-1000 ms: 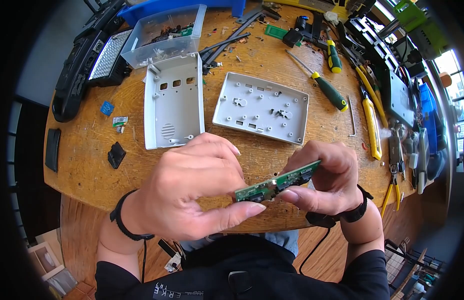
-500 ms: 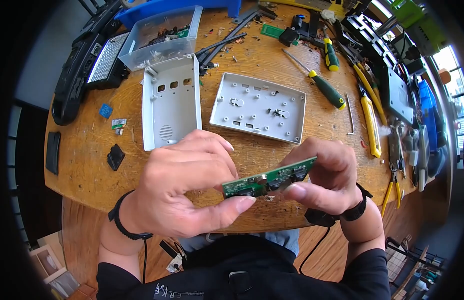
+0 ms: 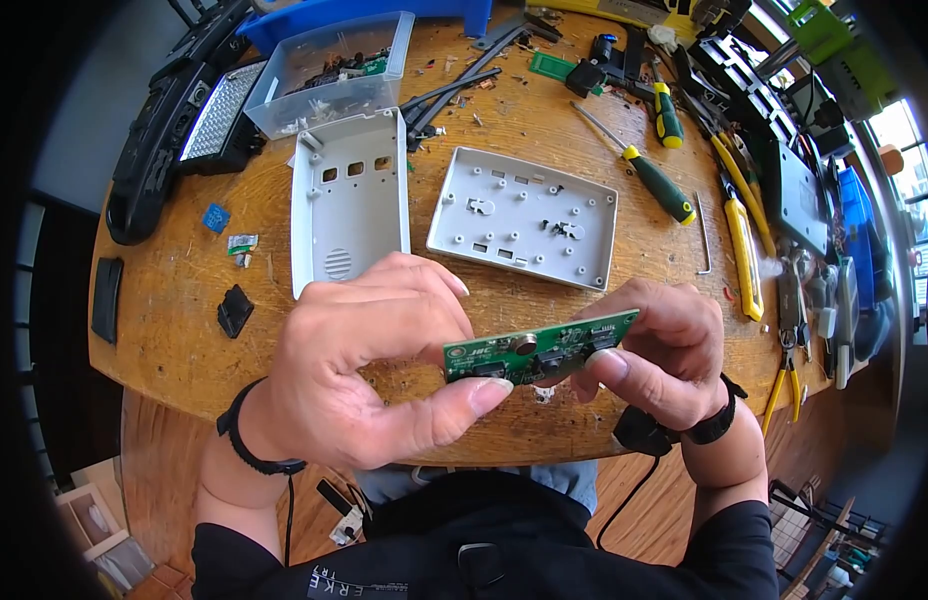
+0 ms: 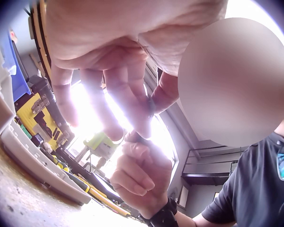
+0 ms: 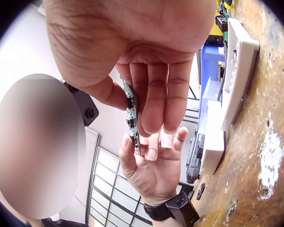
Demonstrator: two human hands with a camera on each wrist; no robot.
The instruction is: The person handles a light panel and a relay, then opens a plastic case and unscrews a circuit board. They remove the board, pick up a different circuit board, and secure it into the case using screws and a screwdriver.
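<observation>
A narrow green circuit board [image 3: 559, 343] is held up between the two hands, above the front of the table. My left hand [image 3: 374, 370] pinches its left end, thumb on the near face and fingers behind. The right hand [image 3: 669, 350] pinches the other end the same way. Black components and a round metal part show on the face toward me. Seen edge-on in the right wrist view, the board [image 5: 131, 116] runs between both hands' thumbs and fingers. Beyond the hands lie two light grey plastic housing halves, a deep one [image 3: 349, 215] at left and a shallow one [image 3: 524, 218] with posts.
A clear plastic box [image 3: 329, 85] of scraps stands behind the deep housing. To the right lie a green-handled screwdriver [image 3: 659, 185], a hex key [image 3: 704, 235], a yellow cutter [image 3: 744, 255] and pliers [image 3: 784, 370]. A black scrap [image 3: 234, 312] lies at left.
The board has been tilted so more of its component face turns toward me, its left end rising. Both hands keep their grip on its ends.
</observation>
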